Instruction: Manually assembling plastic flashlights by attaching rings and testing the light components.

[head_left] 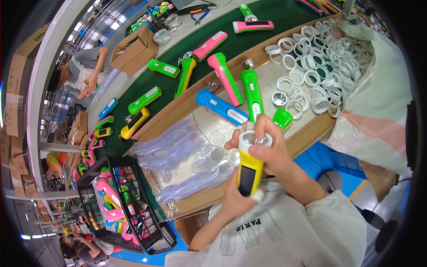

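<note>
A yellow flashlight with a dark panel stands tilted in front of my chest, its reflector end up. My left hand is wrapped round its lower body. At the top, my right hand grips the head, with thumb and fingers on the white ring around the reflector. Just beyond my hands lie a green flashlight, a blue flashlight and a pink flashlight in the shallow cardboard tray. A shorter green piece is partly hidden behind my right hand.
Loose white rings heap at the tray's right, beside a white woven sack. Stacked clear lenses fill its left. A black basket of flashlights stands left. More flashlights lie on the green belt. Another person works across it.
</note>
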Demonstrator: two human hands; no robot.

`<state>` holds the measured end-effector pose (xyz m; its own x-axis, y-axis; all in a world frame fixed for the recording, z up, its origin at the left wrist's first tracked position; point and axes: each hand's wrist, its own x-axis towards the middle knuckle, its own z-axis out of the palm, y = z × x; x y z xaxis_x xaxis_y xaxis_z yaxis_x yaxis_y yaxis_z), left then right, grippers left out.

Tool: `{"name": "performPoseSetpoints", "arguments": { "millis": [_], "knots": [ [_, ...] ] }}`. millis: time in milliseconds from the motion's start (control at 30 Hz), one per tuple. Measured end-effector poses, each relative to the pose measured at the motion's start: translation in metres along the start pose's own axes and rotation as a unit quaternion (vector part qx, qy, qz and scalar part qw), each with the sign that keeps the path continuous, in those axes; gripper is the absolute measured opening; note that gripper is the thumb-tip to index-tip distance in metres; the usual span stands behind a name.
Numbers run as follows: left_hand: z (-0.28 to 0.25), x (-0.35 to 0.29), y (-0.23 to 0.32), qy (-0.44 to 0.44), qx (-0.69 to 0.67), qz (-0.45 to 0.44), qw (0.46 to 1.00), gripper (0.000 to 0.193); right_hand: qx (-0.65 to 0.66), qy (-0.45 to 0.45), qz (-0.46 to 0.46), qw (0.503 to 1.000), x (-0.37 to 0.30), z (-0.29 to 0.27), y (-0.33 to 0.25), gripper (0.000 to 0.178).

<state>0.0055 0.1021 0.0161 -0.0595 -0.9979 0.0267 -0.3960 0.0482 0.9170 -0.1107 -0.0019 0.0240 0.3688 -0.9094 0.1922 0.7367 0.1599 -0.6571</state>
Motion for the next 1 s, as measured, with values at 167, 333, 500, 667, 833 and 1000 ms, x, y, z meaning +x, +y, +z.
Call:
{"name": "performPoseSetpoints", "arguments": {
  "millis": [167,333,500,667,833,1000],
  "knots": [
    [-0.007,0.024,-0.007,0.0,0.012,-0.046,0.999,0.065,-0.051,0.105,0.036,0.993,0.009,-0.007,0.0,0.028],
    [-0.026,0.038,-0.01,-0.073,-0.517,-0.241,0.818,0.073,-0.037,0.06,0.149,0.986,0.027,-0.03,-0.021,0.029],
    [-0.054,0.071,-0.035,-0.105,-0.555,-0.235,0.791,0.067,-0.646,0.029,-0.013,0.763,0.052,-0.074,-0.052,0.028],
    [-0.1,0.171,-0.008,0.014,-0.266,-0.137,0.954,0.046,-0.886,0.051,-0.049,0.459,0.074,-0.139,-0.06,0.028],
    [-0.093,0.197,-0.009,-0.146,-0.563,-0.138,0.802,0.057,-0.747,0.08,-0.101,0.653,0.077,-0.136,-0.067,0.027],
    [-0.017,0.146,-0.015,-0.273,-0.649,-0.159,0.692,0.062,-0.046,-0.002,0.014,0.999,0.079,-0.079,-0.06,0.065]
  ]
}}
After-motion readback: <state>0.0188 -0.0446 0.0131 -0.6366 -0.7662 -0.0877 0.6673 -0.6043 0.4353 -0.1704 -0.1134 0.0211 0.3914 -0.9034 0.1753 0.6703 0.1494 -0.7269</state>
